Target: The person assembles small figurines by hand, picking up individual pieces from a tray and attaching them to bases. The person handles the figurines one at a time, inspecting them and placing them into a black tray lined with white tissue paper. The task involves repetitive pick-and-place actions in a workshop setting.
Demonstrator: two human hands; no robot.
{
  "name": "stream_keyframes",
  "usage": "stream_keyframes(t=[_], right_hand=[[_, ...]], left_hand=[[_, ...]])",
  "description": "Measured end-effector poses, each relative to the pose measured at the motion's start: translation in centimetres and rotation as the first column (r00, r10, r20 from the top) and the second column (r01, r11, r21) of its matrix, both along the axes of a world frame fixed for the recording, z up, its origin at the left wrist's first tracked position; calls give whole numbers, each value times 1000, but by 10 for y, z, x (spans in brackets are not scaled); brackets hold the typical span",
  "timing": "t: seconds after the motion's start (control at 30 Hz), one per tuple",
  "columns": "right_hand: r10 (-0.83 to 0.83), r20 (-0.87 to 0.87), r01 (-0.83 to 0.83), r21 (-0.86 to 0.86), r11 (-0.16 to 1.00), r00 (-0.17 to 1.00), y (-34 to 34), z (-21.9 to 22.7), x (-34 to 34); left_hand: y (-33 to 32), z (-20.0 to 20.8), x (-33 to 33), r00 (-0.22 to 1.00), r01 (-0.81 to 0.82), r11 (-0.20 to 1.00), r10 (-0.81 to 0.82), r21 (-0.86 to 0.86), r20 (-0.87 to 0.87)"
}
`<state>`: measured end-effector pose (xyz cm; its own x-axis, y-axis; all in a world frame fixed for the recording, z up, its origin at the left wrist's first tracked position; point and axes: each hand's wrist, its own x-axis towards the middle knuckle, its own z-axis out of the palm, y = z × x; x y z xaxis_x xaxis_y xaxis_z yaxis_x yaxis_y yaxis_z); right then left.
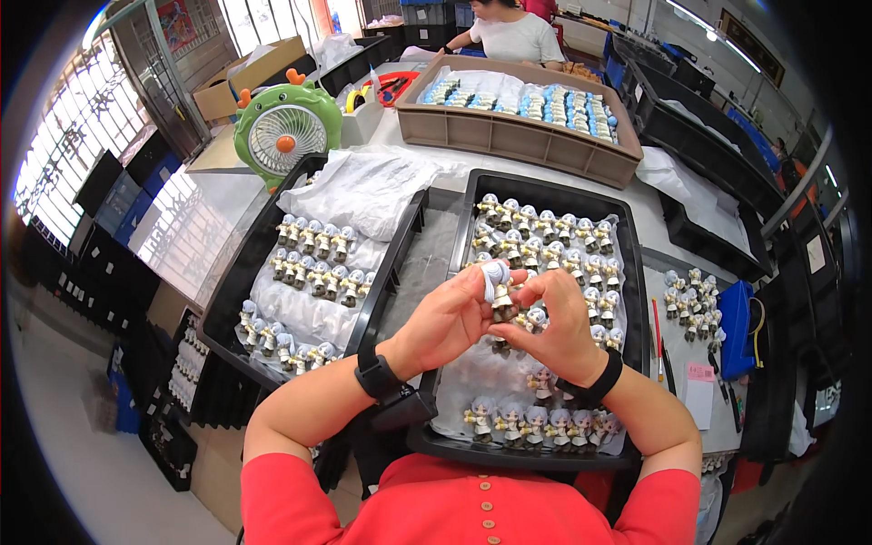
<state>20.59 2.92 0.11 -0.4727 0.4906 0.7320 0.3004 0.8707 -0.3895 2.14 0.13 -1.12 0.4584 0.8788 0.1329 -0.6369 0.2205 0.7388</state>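
Observation:
Above the right black tray (pixel 641 363), a small figurine (pixel 496 275) with pale lilac hair and a white-and-gold outfit is held up between my two hands. My left hand (pixel 447 316) is closed on it, thumb and fingers around its head and side. From the other side, my right hand (pixel 560 329) curves in, its thumb and forefinger at the figurine's body and base. The exact contact of those fingertips is partly hidden. Rows of like figurines (pixel 536 425) stand on white sheeting in the tray below, at its near end and far half.
A second black tray (pixel 227 304) with figurine rows lies left. Behind are a green fan (pixel 286 132) and a brown crate (pixel 509 129) of blue-topped pieces. On the right sit grouped figurines (pixel 692 304), a blue box (pixel 738 329) and pens. A person (pixel 516 38) sits beyond the crate.

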Motion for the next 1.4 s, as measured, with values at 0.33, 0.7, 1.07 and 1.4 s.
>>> stream_keyframes(t=[0.33,0.7,1.07,1.4], right_hand=[[-44,-24,43,-75,996,999,-4,-3,-2],[-46,-95,12,-325,945,994,-5,4,1],[64,-444,-414,-762,498,894,3,-8,0],[155,-326,-342,-663,665,933,4,-9,4]], left_hand=[[2,-2,-1,999,-24,1000,24,-2,46],[-3,6,2,974,-221,975,219,-31,-54],[-6,10,2,841,-388,898,437,207,-318],[15,82,-64,387,-317,724,688,612,-614]])
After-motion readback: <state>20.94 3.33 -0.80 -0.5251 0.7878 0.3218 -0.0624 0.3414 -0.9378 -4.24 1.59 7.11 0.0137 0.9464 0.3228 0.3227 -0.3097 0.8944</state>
